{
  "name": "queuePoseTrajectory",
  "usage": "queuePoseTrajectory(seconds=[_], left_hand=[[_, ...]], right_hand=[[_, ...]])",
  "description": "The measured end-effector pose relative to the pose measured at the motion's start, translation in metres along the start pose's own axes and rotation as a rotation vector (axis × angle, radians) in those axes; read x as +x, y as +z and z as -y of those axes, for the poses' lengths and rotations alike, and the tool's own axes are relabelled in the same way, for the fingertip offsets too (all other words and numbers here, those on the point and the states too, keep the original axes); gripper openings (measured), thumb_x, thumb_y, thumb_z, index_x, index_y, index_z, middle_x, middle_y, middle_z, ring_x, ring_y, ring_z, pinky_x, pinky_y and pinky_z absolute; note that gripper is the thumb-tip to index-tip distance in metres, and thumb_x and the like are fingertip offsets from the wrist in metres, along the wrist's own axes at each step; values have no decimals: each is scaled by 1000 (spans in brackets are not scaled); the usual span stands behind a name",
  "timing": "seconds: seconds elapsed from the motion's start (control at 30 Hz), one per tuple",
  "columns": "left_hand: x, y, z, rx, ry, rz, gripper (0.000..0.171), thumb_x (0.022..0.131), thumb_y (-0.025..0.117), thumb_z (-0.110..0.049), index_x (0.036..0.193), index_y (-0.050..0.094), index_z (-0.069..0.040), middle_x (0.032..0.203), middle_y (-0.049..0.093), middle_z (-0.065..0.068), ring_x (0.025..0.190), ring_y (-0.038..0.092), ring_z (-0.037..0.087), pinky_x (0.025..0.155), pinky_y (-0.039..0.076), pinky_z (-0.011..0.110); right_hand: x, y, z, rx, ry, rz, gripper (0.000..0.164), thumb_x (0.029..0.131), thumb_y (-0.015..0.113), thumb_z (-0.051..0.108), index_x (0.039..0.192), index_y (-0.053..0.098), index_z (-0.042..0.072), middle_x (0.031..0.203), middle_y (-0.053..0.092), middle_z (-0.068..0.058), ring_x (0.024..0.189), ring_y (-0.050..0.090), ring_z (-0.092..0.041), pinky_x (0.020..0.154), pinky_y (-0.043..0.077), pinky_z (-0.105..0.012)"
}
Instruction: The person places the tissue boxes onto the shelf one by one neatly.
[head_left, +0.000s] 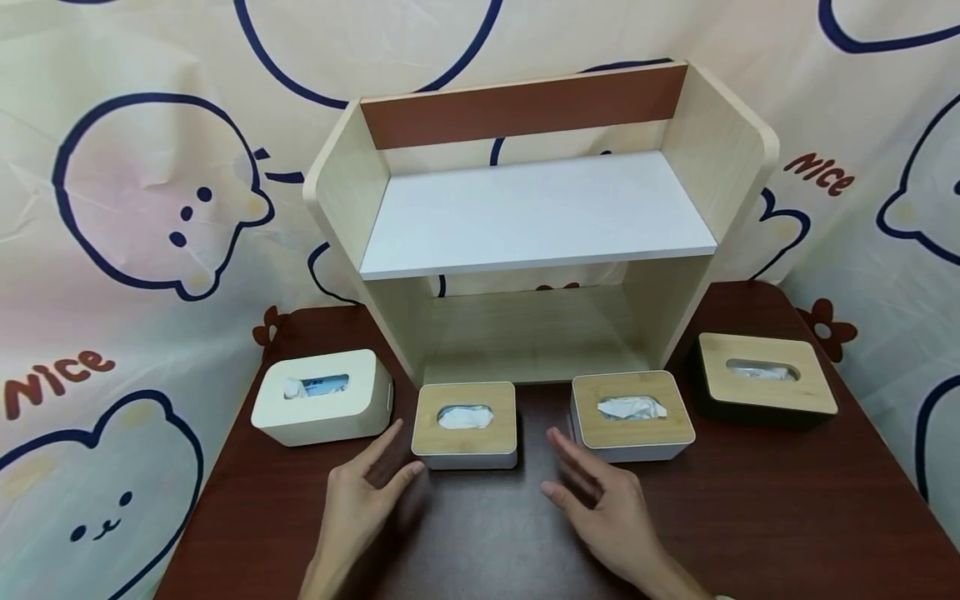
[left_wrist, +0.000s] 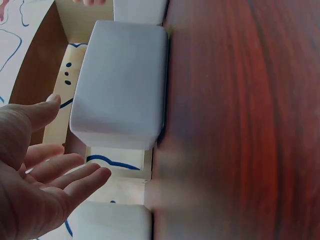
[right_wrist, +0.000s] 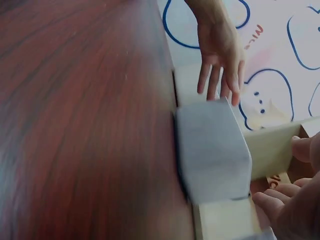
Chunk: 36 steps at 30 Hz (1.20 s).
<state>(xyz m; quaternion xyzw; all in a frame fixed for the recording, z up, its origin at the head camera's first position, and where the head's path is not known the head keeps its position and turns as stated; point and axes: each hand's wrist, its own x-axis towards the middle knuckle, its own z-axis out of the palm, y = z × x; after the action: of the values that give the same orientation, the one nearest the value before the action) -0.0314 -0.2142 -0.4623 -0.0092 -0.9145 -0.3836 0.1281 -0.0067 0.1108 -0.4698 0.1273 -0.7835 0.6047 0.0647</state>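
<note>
While the left hand (head_left: 358,500) has thumb and fingers spread, I see a wood-topped tissue box (head_left: 465,438) at its two o'clock, which is also ten o'clock from the right hand (head_left: 603,512), spread likewise; a cream tissue box (head_left: 322,408) sits at the left hand's eleven.

Beyond the fingers (head_left: 378,451) stands a pale wood-grain desktop shelf (head_left: 540,218) with a white middle board and brown upper back strip. Well to their right, a dark tissue box (head_left: 765,396) wears a wooden lid. Beneath spreads the reddish-brown desk (head_left: 480,542); farthest back hangs a cartoon-bear wall cloth (head_left: 150,217) lettered "Nice".
</note>
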Motion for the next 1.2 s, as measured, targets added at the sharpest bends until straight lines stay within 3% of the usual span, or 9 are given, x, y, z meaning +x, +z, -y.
queuePoseTrajectory(seconds=[0.1, 0.2, 0.27, 0.37, 0.6, 0.83, 1.07, 1.2], left_hand=[[-1, 2, -3, -54, -50, 19, 66, 83, 95, -18, 145, 70, -17, 142, 72, 8, 123, 71, 20, 95, 59, 18], [-2, 5, -6, -134, -86, 37, 65, 84, 92, -10, 144, 69, -11, 140, 72, 13, 119, 75, 28, 92, 65, 33], [-1, 6, -7, -189, -111, 42, 63, 84, 91, -6, 143, 70, -8, 138, 73, 15, 116, 77, 31, 90, 65, 35], [1, 9, -7, -244, -142, 36, 61, 83, 90, -1, 141, 71, -6, 134, 75, 17, 113, 78, 32, 90, 65, 32], [4, 15, -5, -269, -185, 25, 57, 82, 90, 3, 136, 73, -2, 130, 76, 18, 114, 78, 32, 90, 65, 30], [5, 21, -2, -274, -177, 6, 53, 83, 89, 3, 134, 76, -5, 125, 78, 18, 113, 78, 29, 87, 64, 25], [4, 28, 0, -337, -136, -12, 51, 84, 87, 6, 133, 75, -2, 124, 78, 19, 111, 77, 28, 82, 62, 17], [3, 30, 0, -333, -144, -36, 51, 82, 88, 7, 131, 76, -1, 124, 78, 17, 108, 77, 21, 81, 62, 15]], right_hand=[[4, 13, -5, 48, 19, 12, 63, 94, 84, 12, 153, 61, 12, 151, 64, -14, 136, 63, -22, 104, 58, -35], [7, 24, -10, 78, 33, 18, 61, 95, 82, 10, 152, 60, 5, 151, 64, -18, 136, 63, -29, 104, 58, -38], [10, 29, -13, 84, 59, 16, 60, 95, 82, 8, 150, 61, 3, 151, 64, -18, 136, 63, -31, 104, 58, -37], [13, 36, -16, 73, 122, -2, 56, 95, 82, 7, 148, 64, 5, 150, 65, -13, 136, 64, -30, 103, 59, -32], [19, 48, -26, 95, 227, -44, 53, 94, 83, 6, 144, 68, 11, 149, 66, -10, 128, 69, -32, 97, 60, -26], [24, 54, -29, 58, 223, -52, 52, 93, 86, 14, 143, 71, 17, 144, 69, -8, 117, 73, -26, 90, 62, -24], [28, 60, -28, 11, 209, -140, 47, 91, 88, 16, 136, 75, 14, 137, 73, -4, 104, 76, -18, 85, 58, -12], [29, 63, -26, 27, 200, -171, 45, 90, 88, 13, 133, 76, 9, 134, 74, -6, 107, 75, -20, 83, 58, -10]])
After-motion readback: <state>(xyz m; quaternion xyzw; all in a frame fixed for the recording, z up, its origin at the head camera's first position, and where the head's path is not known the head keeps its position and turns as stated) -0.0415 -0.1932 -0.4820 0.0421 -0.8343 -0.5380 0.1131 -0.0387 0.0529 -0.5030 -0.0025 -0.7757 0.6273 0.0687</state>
